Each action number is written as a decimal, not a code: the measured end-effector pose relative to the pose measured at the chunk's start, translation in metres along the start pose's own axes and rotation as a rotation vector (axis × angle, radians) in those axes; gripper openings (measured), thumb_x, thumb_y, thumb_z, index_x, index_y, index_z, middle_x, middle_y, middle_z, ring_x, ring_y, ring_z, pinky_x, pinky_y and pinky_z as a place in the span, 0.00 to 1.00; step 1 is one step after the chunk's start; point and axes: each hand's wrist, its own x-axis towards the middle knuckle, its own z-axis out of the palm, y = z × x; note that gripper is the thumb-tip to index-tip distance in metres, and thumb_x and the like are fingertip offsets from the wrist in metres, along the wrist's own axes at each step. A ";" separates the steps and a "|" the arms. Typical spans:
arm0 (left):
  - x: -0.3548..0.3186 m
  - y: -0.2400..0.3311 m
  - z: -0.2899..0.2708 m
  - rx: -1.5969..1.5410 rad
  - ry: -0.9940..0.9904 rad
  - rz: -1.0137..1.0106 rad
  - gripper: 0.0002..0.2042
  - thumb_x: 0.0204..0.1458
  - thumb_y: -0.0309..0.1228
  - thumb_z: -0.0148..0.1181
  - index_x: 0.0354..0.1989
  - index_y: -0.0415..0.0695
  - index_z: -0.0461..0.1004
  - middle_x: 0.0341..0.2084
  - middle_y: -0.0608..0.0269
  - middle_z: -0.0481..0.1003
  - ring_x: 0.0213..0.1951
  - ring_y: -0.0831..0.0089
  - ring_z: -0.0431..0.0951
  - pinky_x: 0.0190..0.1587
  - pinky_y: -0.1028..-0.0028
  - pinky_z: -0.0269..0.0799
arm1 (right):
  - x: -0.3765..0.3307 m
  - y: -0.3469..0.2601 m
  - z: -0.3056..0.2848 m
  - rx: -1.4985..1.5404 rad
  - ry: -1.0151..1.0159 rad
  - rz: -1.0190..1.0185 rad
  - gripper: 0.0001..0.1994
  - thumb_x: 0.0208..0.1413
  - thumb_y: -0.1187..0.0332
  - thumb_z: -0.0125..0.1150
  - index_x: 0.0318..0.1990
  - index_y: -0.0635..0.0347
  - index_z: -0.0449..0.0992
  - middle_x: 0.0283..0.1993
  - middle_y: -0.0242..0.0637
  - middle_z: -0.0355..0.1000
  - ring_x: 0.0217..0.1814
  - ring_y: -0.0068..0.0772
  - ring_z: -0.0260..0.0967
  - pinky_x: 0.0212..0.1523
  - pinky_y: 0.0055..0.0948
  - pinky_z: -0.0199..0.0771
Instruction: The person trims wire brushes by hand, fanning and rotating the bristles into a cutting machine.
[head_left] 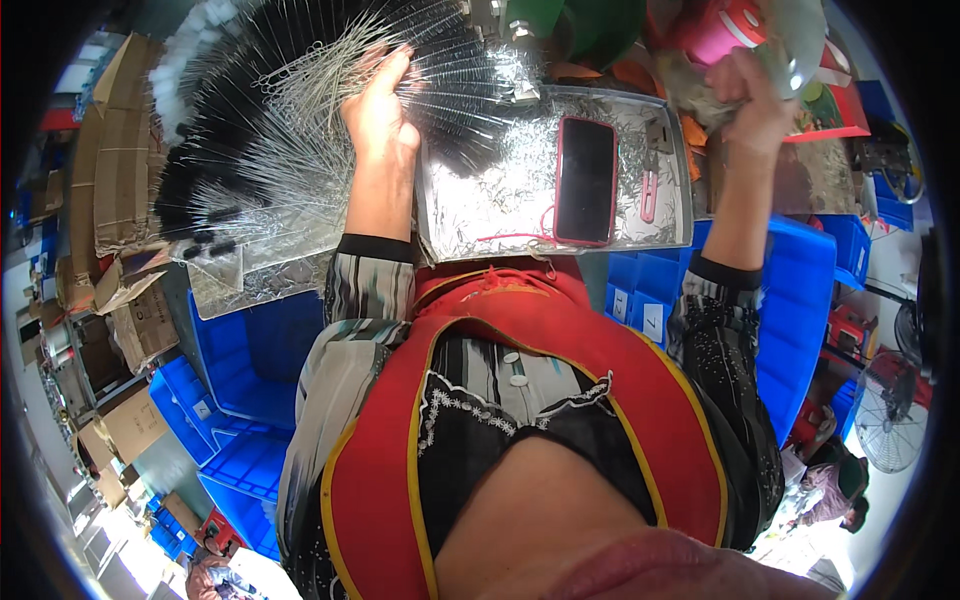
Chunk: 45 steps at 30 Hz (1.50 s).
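Note:
My left hand is closed round a bundle of thin metal wires with looped ends, thumb on top. Its other fingers are mostly hidden. Under and around it spreads a big pile of thin wire-stemmed brushes with black bristles. My right hand is raised at the upper right, smeared by motion, beside a pink and red rounded object. Whether its fingers hold anything does not show. Between my hands lies a shallow white tray strewn with small metal clippings.
In the tray lie a phone in a pink case and a small pink-handled tool. Blue plastic bins stand below the bench on both sides. Cardboard boxes are stacked at left. A fan and another person are at right.

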 end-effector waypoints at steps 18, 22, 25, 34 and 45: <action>-0.001 -0.001 0.006 0.000 0.070 0.012 0.14 0.37 0.16 0.58 0.37 0.33 0.69 0.28 0.54 0.73 0.24 0.72 0.73 0.25 0.77 0.70 | -0.003 0.021 -0.009 -0.004 -0.090 -0.032 0.07 0.41 0.77 0.52 0.15 0.69 0.68 0.11 0.36 0.58 0.14 0.30 0.58 0.24 0.30 0.65; -0.001 0.001 -0.003 -0.012 0.092 0.021 0.15 0.37 0.16 0.58 0.37 0.33 0.69 0.29 0.53 0.73 0.24 0.73 0.73 0.25 0.77 0.70 | -0.006 0.038 -0.003 0.018 -0.071 -0.107 0.06 0.41 0.78 0.51 0.17 0.68 0.69 0.11 0.35 0.59 0.14 0.29 0.59 0.24 0.30 0.66; -0.004 0.002 0.006 -0.020 0.059 0.001 0.14 0.37 0.15 0.58 0.36 0.32 0.68 0.28 0.53 0.73 0.25 0.71 0.73 0.26 0.76 0.71 | -0.002 0.014 -0.006 -0.029 -0.055 0.060 0.09 0.41 0.76 0.53 0.13 0.65 0.66 0.11 0.36 0.58 0.14 0.29 0.59 0.23 0.30 0.65; 0.000 0.001 0.003 -0.001 0.086 0.035 0.14 0.37 0.14 0.57 0.36 0.33 0.68 0.27 0.53 0.72 0.25 0.71 0.73 0.28 0.75 0.71 | 0.018 -0.035 0.011 -0.122 -0.001 0.329 0.13 0.43 0.74 0.52 0.11 0.59 0.59 0.11 0.31 0.51 0.15 0.27 0.53 0.22 0.28 0.58; 0.002 0.002 -0.005 0.085 -0.128 -0.036 0.18 0.38 0.16 0.57 0.41 0.32 0.67 0.30 0.52 0.73 0.31 0.69 0.74 0.34 0.74 0.72 | 0.004 -0.004 -0.001 -0.027 0.031 0.146 0.11 0.39 0.77 0.54 0.10 0.64 0.62 0.10 0.36 0.58 0.12 0.30 0.58 0.22 0.32 0.65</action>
